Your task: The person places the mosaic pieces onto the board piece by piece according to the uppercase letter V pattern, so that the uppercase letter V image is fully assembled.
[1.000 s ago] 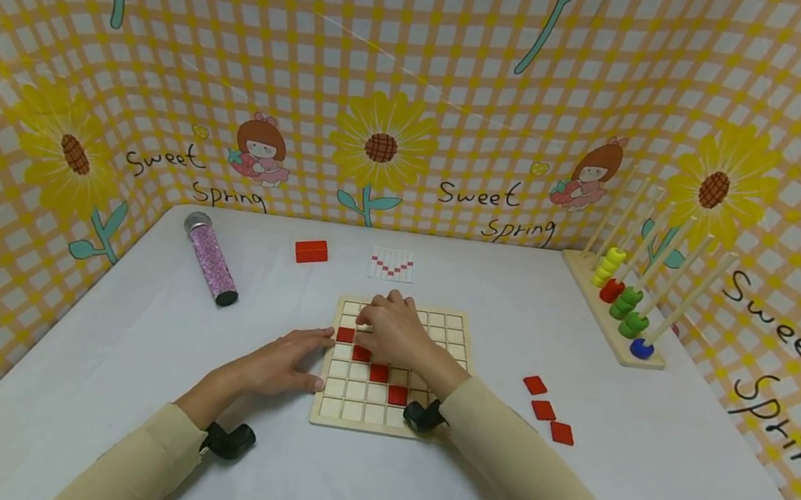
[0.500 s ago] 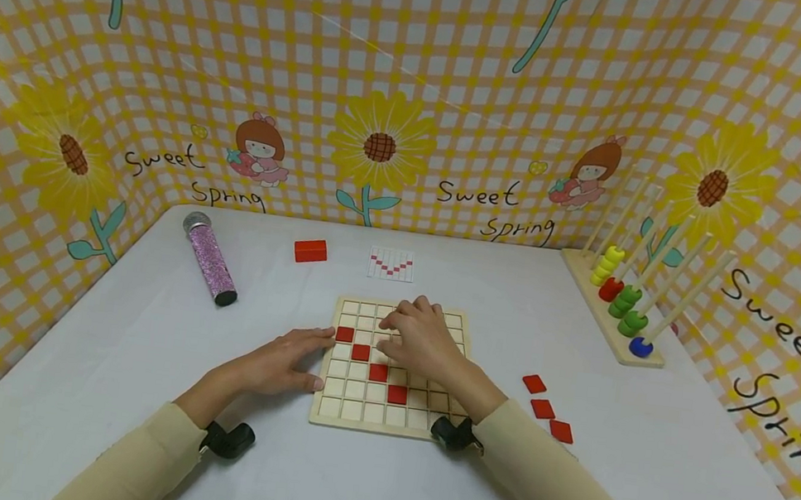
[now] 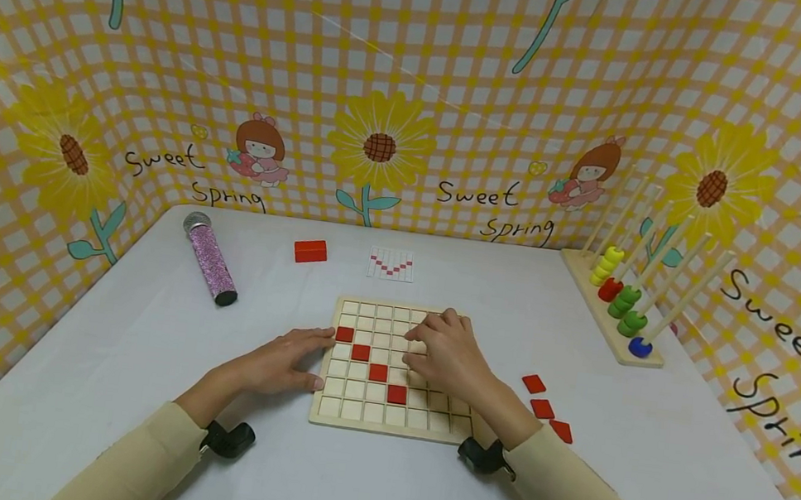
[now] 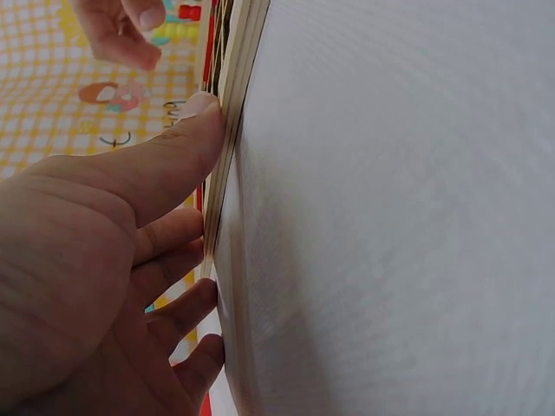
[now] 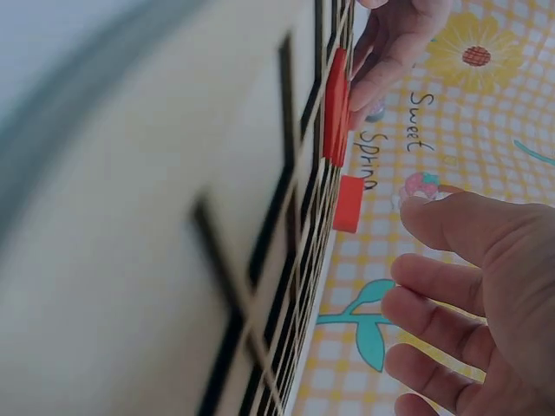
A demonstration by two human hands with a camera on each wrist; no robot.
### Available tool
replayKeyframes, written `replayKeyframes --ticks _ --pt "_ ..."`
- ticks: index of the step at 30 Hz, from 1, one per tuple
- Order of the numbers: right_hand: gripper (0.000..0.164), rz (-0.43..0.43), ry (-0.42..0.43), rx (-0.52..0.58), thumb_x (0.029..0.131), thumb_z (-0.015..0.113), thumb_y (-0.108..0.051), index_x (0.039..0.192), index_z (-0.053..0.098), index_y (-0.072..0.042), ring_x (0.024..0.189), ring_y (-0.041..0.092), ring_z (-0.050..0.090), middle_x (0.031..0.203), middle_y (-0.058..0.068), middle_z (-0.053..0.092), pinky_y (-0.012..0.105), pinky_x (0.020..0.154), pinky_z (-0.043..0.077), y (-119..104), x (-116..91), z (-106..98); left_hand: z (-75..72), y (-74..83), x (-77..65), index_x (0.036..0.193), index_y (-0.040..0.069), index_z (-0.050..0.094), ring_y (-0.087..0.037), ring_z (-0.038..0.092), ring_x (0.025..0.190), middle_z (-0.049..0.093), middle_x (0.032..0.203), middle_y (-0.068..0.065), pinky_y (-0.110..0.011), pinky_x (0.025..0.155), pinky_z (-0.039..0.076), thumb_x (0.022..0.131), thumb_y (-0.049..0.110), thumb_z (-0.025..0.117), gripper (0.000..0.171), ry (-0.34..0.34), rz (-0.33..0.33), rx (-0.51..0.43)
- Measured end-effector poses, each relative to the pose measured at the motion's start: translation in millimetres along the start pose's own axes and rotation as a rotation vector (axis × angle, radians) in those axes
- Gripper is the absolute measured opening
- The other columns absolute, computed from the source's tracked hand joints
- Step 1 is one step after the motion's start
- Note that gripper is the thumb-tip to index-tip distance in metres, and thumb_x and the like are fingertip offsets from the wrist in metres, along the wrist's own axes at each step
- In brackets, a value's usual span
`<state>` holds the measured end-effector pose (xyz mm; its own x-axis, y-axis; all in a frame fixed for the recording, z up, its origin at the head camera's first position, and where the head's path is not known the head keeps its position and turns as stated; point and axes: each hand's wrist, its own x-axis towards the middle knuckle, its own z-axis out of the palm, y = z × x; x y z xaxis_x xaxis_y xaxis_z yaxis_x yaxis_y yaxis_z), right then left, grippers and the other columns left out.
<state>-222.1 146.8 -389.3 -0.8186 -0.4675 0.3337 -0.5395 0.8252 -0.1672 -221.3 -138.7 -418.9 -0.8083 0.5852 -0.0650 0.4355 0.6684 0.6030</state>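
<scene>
A wooden grid board lies flat on the table, with several red square tiles in a diagonal line of its cells. At the board's left edge rests my left hand; in the left wrist view its thumb and fingertips touch the board's side. Above the right part of the grid hovers my right hand. Its fingers are loosely bent and hold nothing, apart from the board in the right wrist view. Three loose red tiles lie right of the board.
Behind the board lies a card printed with a V of red squares. A red block and a pink glittery microphone lie farther left. At the right stands a wooden peg rack with coloured beads.
My right hand has moved right across the board, uncovering the red tiles at its upper left. My left hand has stayed at the board's edge.
</scene>
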Motion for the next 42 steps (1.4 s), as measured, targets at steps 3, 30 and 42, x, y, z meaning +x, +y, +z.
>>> replayKeyframes --ticks 3,30,42 --pt "0.025 0.009 0.007 -0.008 0.077 0.077 -0.027 0.096 0.073 -0.011 0.092 0.022 0.046 0.093 0.002 0.064 0.043 0.086 0.037 3.5 -6.7 -2.4 0.2 -0.3 0.2 0.142 0.007 0.042 -0.033 0.023 0.144 0.029 0.155 -0.01 -0.055 0.114 0.023 0.086 0.029 0.068 0.066 -0.004 -0.002 0.0" --pt "0.025 0.036 0.134 -0.081 0.072 0.08 -0.022 0.092 0.072 -0.009 0.087 0.023 0.047 0.091 0.003 0.064 0.038 0.074 0.033 48.7 -70.4 -24.7 0.3 -1.7 1.8 0.142 0.009 0.041 -0.032 0.023 0.144 0.029 0.156 -0.008 -0.054 0.115 0.023 0.085 0.031 0.068 0.067 -0.016 -0.017 0.001" --pt "0.032 0.107 0.087 -0.096 0.07 0.081 -0.024 0.096 0.072 -0.009 0.089 0.024 0.049 0.092 0.004 0.065 0.04 0.075 0.035 62.3 -98.3 -34.8 -0.4 -1.0 1.5 0.142 0.008 0.041 -0.032 0.023 0.144 0.029 0.155 -0.008 -0.054 0.114 0.024 0.085 0.03 0.069 0.067 -0.008 -0.021 0.003"
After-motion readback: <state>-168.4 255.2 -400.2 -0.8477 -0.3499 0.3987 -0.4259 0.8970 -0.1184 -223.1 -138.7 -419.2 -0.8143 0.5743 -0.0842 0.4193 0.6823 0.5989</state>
